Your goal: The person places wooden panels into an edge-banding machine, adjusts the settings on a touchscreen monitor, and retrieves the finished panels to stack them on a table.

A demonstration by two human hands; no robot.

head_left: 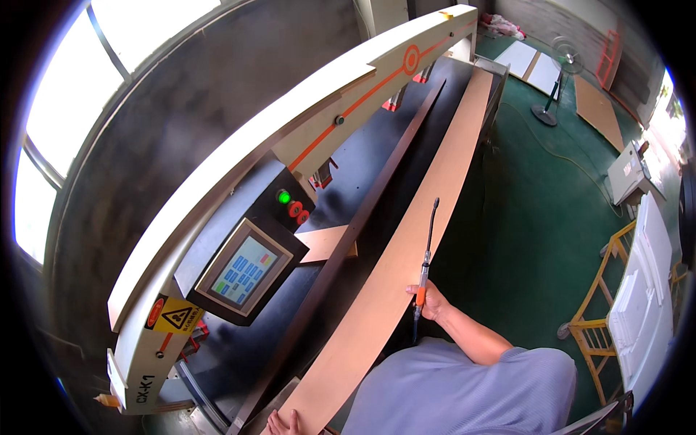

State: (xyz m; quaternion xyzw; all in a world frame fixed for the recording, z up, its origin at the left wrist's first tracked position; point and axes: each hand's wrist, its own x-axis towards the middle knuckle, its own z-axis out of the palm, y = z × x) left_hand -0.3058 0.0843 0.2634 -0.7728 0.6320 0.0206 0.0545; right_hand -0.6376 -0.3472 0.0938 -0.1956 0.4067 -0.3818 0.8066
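Observation:
My right hand is closed around an air blow gun, which has an orange and silver body and a long thin dark nozzle pointing away from me. The gun is above the right edge of a long, narrow tan board. That board runs from the bottom of the view to the far end of a machine bed. At the board's near end my left hand rests with its fingers apart on the surface; its palm is cut off by the lower edge.
Over the bed stretches a white machine beam with a touchscreen panel. A dark rail runs beside the board, near a short wooden piece. At right stand a yellow trolley with white panels and a fan.

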